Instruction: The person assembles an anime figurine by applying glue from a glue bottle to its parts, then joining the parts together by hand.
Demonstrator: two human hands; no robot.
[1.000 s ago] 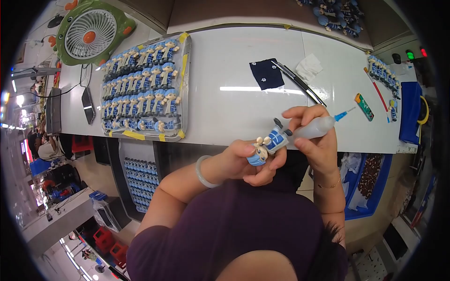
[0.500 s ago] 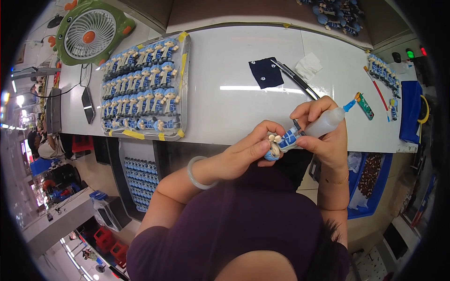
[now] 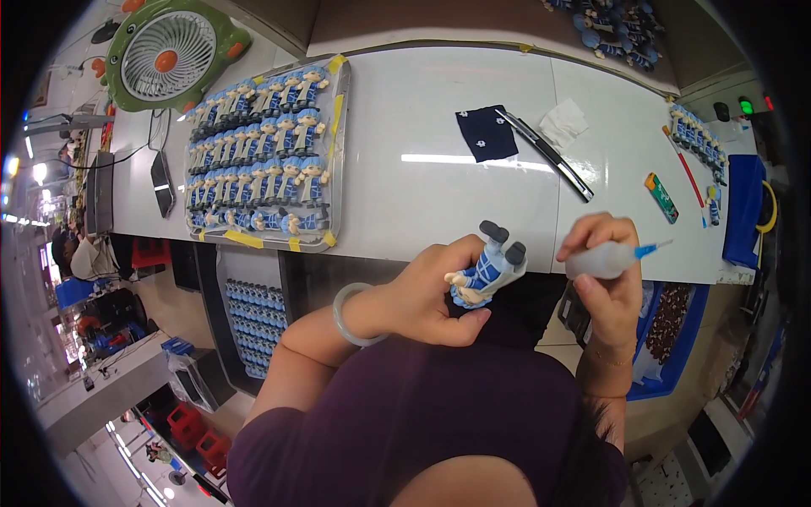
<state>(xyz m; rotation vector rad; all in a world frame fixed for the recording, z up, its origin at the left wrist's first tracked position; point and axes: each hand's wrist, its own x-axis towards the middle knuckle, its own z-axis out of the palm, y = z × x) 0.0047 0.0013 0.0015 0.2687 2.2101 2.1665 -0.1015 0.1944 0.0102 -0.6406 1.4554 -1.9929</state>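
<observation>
Figurine (image 3: 490,269) is held in the left hand (image 3: 435,296), off the table at the near edge of the white table (image 3: 422,194). Long axis is tilted: feet pointed to about 1 o'clock, head down to about 7. Blue hair, blue-and-white outfit, pale cape at the side, dark shoes; the shoe soles are turned up and outward, the head is partly covered by fingers.

Left hand: reached in from about 8 o'clock, body gripped between curled fingers and palm, thumb stretched out to 3 o'clock below the head. Far-side fingertips are hidden. A pale bangle (image 3: 340,314) is worn at that wrist.

Right hand (image 3: 615,283): forearm brought up from about 6 o'clock, squeeze bottle (image 3: 601,260) pinched between thumb and curled fingers, well apart from the figurine at its 3 o'clock. Blue needle tip (image 3: 645,251) is aimed just above 3.

From figurine: dark cloth (image 3: 487,137) at 12, black pen-like tool (image 3: 553,160) at 1, lighter (image 3: 661,198) at 2, tray (image 3: 334,203) of similar figurines at 10.
</observation>
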